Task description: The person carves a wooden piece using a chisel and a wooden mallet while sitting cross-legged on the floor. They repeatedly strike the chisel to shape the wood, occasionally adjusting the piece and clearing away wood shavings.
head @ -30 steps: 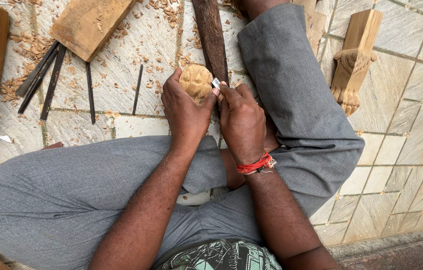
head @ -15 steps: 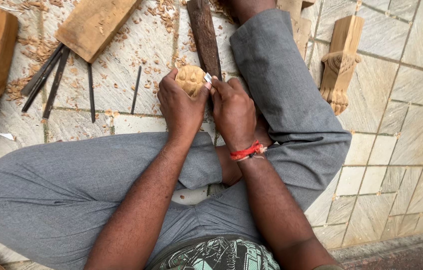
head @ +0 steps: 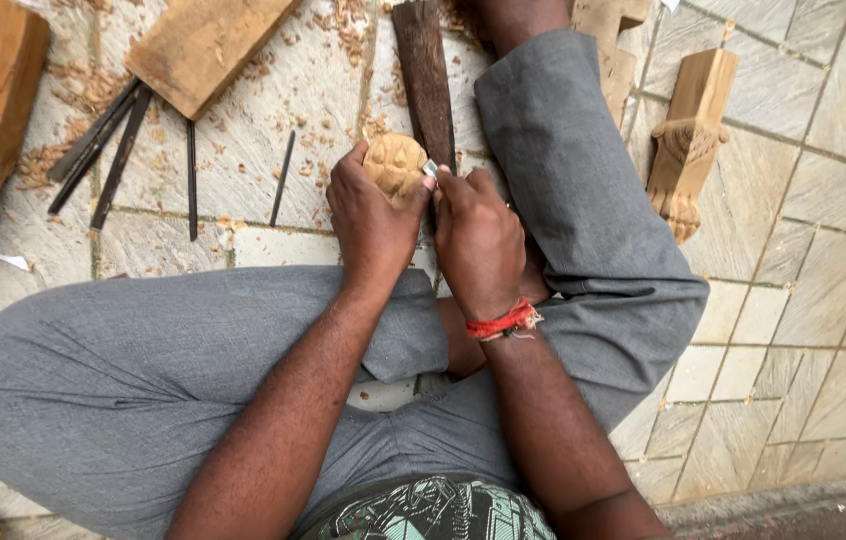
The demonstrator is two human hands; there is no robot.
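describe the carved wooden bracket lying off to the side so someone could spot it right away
Start at the person's bent knee in grey trousers on the tiled floor. Just beyond it, away from the hands, lies the carved wooden bracket. Unlike the plain planks and thin metal tools across the floor, it has scrolled carving and a square top.

Carved wooden piece (head: pixel 395 163) between hands

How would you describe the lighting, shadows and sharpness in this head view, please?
In the head view, light is soft and even, with no glare on the tiled floor; only faint shadows lie beside the chisels. The left hand, right hand and the small carved wooden piece are sharp, without motion blur; the edges bend slightly, as with a wide lens.
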